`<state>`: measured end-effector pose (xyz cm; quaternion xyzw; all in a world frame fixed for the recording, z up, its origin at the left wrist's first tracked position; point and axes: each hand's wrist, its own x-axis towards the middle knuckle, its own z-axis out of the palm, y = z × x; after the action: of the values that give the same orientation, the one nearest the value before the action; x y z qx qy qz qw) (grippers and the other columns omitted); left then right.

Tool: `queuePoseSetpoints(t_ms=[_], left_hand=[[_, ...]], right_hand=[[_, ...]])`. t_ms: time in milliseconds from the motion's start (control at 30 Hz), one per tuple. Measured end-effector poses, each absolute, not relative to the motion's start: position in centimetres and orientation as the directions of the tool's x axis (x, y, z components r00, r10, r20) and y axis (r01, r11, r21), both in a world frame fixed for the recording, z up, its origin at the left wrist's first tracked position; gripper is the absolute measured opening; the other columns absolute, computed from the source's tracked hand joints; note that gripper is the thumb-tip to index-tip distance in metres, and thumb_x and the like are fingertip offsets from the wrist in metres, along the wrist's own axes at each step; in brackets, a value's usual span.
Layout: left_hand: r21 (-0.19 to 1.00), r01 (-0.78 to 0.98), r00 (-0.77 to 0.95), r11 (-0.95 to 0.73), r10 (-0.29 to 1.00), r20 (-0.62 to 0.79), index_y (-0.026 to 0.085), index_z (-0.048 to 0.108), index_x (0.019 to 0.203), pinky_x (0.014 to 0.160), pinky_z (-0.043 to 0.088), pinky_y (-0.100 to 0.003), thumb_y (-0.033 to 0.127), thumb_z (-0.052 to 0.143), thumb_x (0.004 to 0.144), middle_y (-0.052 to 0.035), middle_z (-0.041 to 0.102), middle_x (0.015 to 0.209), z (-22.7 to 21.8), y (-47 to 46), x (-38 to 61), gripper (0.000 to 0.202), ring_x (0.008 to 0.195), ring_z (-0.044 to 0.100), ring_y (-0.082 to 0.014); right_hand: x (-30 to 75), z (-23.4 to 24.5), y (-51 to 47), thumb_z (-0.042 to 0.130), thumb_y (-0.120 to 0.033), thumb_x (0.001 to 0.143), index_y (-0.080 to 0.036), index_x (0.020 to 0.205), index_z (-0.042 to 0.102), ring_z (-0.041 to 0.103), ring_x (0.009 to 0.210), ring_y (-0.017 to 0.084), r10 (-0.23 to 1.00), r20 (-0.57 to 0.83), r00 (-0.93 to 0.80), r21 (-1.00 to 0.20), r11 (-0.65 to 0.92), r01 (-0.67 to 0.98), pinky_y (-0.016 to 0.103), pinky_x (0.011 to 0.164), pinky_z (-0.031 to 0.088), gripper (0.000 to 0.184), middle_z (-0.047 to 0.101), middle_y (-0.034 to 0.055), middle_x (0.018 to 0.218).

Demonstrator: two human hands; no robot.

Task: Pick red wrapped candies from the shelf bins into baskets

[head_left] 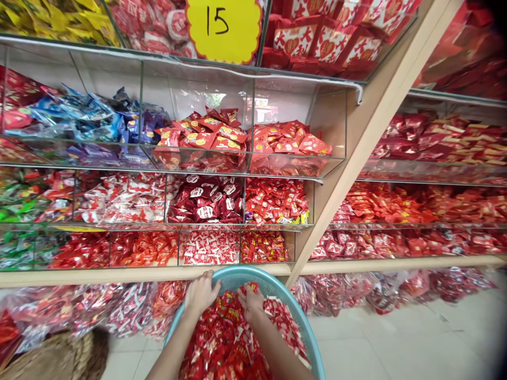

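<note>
A blue plastic basket (315,343) stands low in front of the shelves, heaped with red wrapped candies (225,338). My left hand (201,293) is closed on its far left rim, thumb on the inner side. Inside the basket, my right hand (252,302) reaches into the far part of the heap, its fingers bent around some wrapped candies. A red wrapper with yellow marks shows at its fingertips. Red-and-white wrapped candies (283,322) lie along the right side of the heap.
Clear-fronted bins of wrapped candy (209,247) rise in tiers ahead, split by a slanting wooden post (356,153). A yellow price card (225,31) reads 15. Bagged candies (336,290) lie under the bottom shelf. A brown woven object (67,353) is at lower left on the tiled floor (376,338).
</note>
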<state>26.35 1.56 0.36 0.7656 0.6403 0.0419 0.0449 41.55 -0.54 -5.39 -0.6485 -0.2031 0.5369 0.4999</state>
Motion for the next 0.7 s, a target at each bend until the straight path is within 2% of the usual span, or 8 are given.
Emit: queuePoseSetpoints(t_ms=[133, 200, 333, 500, 700], left_hand=[[0.132, 0.976, 0.173, -0.172, 0.985, 0.002, 0.016, 0.049, 0.114, 0.073, 0.045, -0.031, 0.044, 0.027, 0.086, -0.0125, 0.062, 0.107, 0.5, 1.5, 26.4, 0.046, 0.089, 0.062, -0.0216], [0.131, 0.978, 0.167, -0.165, 0.986, -0.002, 0.015, 0.048, 0.115, 0.074, 0.045, -0.031, 0.044, 0.027, 0.086, -0.0127, 0.062, 0.107, 0.6, 1.4, 26.4, 0.046, 0.09, 0.061, -0.0217], [0.127, 0.979, 0.162, -0.16, 0.987, -0.002, 0.015, 0.048, 0.114, 0.074, 0.045, -0.032, 0.043, 0.027, 0.086, -0.0123, 0.062, 0.108, 0.8, 1.4, 26.5, 0.045, 0.09, 0.061, -0.022], [0.13, 0.978, 0.162, -0.161, 0.987, 0.002, 0.016, 0.049, 0.112, 0.073, 0.045, -0.031, 0.043, 0.027, 0.086, -0.0113, 0.062, 0.106, 0.9, 1.4, 26.6, 0.043, 0.089, 0.061, -0.022], [0.13, 0.975, 0.179, -0.181, 0.983, 0.026, 0.016, 0.049, 0.111, 0.072, 0.045, -0.032, 0.043, 0.027, 0.086, -0.0113, 0.063, 0.104, 0.7, 1.4, 26.5, 0.042, 0.087, 0.062, -0.0227]], right_hand=[[41.4, -4.4, -0.9, 0.049, -0.027, 0.078, -0.026, 0.092, 0.035, 0.066, 0.081, 0.013, 0.676, -0.648, 0.352, -0.692, -0.328, -0.643, 0.023, 0.072, 0.053, 0.019, 0.061, 0.0022, 0.097], [41.3, -4.1, -1.2, 0.05, -0.026, 0.078, -0.026, 0.092, 0.035, 0.067, 0.076, 0.012, 0.678, -0.661, 0.323, -0.653, -0.307, -0.693, 0.023, 0.071, 0.054, 0.02, 0.061, 0.0013, 0.095], [41.5, -4.4, -2.1, 0.057, -0.036, 0.073, -0.024, 0.09, 0.038, 0.067, 0.073, 0.012, 0.721, -0.621, 0.307, -0.701, -0.337, -0.628, 0.023, 0.068, 0.054, 0.028, 0.062, -0.0001, 0.09], [41.8, -5.2, -3.4, 0.07, -0.047, 0.055, -0.021, 0.089, 0.044, 0.064, 0.059, 0.013, 0.804, -0.535, 0.261, -0.797, -0.378, -0.471, 0.023, 0.057, 0.051, 0.05, 0.062, -0.0021, 0.078], [41.9, -5.7, -3.3, 0.073, -0.044, 0.05, -0.019, 0.081, 0.048, 0.053, 0.043, 0.009, 0.838, -0.487, 0.245, -0.845, -0.381, -0.374, 0.02, 0.043, 0.041, 0.047, 0.055, -0.0077, 0.055]])
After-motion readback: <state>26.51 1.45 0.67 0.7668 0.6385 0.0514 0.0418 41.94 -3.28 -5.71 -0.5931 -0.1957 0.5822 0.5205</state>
